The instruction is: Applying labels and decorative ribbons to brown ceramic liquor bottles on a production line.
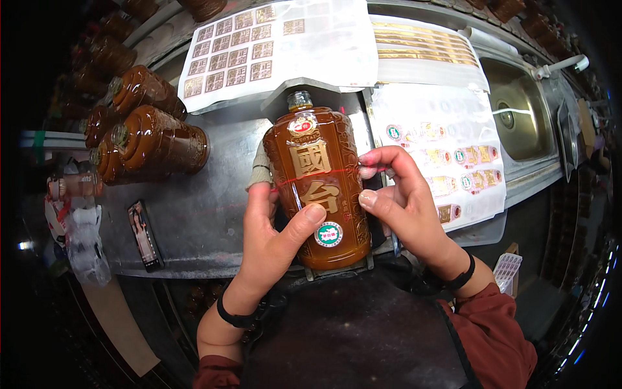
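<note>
A glossy brown bottle with gold raised characters lies face up on a metal rest, its clear neck pointing away from me. My left hand grips its left side, the thumb pressed on the front beside a round green and white sticker. A pale finger cover sits on a finger of that hand. At the bottle's right edge is my right hand, its thumb and forefinger curved and apart. Its forefinger tip looks pinkish white. Thin red light lines cross the bottle.
Several brown bottles stand at the left, near a phone on the metal bench. Sheets of gold labels, gold strips and colourful stickers lie beyond and to the right. A sink is at far right.
</note>
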The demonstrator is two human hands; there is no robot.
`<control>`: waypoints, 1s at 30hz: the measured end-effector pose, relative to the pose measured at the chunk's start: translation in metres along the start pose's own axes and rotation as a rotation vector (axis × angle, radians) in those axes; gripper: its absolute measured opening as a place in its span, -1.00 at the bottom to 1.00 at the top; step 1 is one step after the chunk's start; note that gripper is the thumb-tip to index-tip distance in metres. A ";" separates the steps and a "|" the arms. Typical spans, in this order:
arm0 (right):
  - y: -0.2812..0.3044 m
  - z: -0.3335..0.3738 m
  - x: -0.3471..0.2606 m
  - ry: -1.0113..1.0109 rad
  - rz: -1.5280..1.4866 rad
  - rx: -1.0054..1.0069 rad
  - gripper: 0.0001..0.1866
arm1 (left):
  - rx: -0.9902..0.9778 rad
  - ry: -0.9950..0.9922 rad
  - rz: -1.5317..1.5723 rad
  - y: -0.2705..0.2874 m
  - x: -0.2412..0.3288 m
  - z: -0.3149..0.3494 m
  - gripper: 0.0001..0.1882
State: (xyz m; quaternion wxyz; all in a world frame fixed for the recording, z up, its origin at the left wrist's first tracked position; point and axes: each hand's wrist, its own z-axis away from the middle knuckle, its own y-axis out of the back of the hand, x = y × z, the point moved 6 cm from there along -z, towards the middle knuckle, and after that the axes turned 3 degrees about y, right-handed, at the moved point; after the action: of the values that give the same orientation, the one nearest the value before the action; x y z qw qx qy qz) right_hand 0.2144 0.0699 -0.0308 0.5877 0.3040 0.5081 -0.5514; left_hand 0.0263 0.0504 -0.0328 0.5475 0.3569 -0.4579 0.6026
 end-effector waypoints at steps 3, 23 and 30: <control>0.000 -0.001 0.004 0.037 -0.068 -0.015 -0.50 | -0.007 0.004 0.005 0.000 0.000 0.000 -0.31; -0.005 0.007 0.003 0.059 0.145 0.042 -0.32 | -0.009 0.017 -0.024 0.003 -0.008 0.005 -0.31; -0.008 0.008 -0.002 0.159 0.264 0.037 -0.27 | 0.016 -0.021 -0.094 -0.007 0.003 0.005 -0.28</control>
State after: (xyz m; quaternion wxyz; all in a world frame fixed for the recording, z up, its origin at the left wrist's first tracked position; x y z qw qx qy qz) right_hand 0.2091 0.0619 -0.0247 0.6073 0.4217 0.4984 -0.4528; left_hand 0.0322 0.0462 -0.0272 0.5672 0.3888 -0.4416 0.5763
